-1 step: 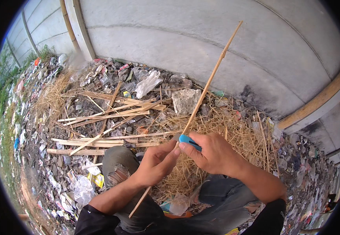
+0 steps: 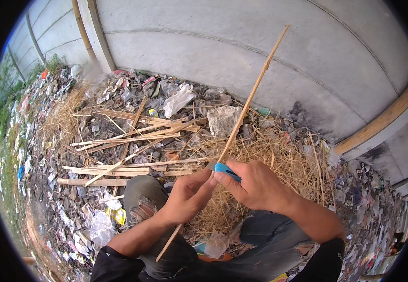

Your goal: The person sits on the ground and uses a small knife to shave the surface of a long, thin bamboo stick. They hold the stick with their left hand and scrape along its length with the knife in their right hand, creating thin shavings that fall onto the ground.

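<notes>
Okay, both hands are busy. Left hand (image 2: 188, 197) is curled closed round the thin bamboo strip (image 2: 246, 108), pinching it between thumb and fingers; fingertips partly hidden, so can't tell exact finger placement. Right hand (image 2: 261, 185) is wrapped tight on the blue cutter (image 2: 228, 172), thumb forward by the strip. Grey bit at its nose could be a blade, too small to confirm.

Strip is held slanted, in front of the person. Short lower end pokes out below the left hand, over the left leg (image 2: 180, 256); long upper end rises rightward in front of the grey wall (image 2: 180, 51). Can't tell if the tip touches it. One knot shows well up the long end.

Handling, my judgement: light, stiff lengthwise, whippy at the far end since most of the length is unsupported. Looks dry, so not very slippery; edges may splinter. Best hold: firm pinch just below the cutter, thumb clear of the cutting line.

Around: criss-crossed strip pile (image 2: 81, 182) on the ground (image 2: 39, 188), left of the hands. Pale shavings (image 2: 279, 148) ahead and right. Concrete lump (image 2: 223, 121) between the two, near the ground's wall-side edge; pale plastic bag (image 2: 178, 101) near that edge too.
</notes>
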The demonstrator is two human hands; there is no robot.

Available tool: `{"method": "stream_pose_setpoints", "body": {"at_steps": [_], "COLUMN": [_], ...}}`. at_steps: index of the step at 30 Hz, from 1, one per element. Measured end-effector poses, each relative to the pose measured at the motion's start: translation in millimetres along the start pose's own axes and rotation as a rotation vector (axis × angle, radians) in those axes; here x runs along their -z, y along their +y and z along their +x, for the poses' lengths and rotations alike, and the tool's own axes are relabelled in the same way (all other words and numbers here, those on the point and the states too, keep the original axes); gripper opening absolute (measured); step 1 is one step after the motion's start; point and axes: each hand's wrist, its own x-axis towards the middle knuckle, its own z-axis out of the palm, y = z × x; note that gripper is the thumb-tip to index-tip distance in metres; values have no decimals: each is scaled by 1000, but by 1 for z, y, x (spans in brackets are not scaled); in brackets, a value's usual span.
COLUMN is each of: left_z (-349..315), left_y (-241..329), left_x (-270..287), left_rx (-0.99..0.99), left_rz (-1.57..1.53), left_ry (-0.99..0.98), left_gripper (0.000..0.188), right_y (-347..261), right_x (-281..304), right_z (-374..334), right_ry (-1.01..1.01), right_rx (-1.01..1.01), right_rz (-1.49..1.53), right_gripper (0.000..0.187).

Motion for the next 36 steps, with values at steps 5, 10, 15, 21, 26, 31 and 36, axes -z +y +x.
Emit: {"method": "stream_pose_setpoints", "body": {"at_steps": [5, 10, 15, 21, 26, 31, 36], "left_z": [-6, -9, -22, -29, -47, -45, -40], "left_y": [-25, -20, -26, -25, -28, -27, -33], "left_x": [12, 16, 20, 14, 22, 22, 18], "left_rx": [-206, -184, -178, -202, -217, -228, -326], "left_rz": [373, 665, 756, 712, 648, 539, 678], "left_ry": [172, 222, 130, -13, -92, -196, -75], "left_gripper": [48, 50, 50, 49, 48, 44, 44], "right_y": [7, 32, 79, 135, 207, 219, 121], "right_x": [-11, -34, 4, 42, 105, 99, 83], "right_z": [12, 15, 41, 20, -17, -54, -40], "right_ry": [-27, 135, 203, 444, 843, 984, 800], "right_rx": [-20, 125, -204, -370, -600, -463, -312], "right_rz": [-10, -72, -72, -178, -83, 204, 517], "right_gripper": [46, 53, 58, 68, 67, 56, 56]}}
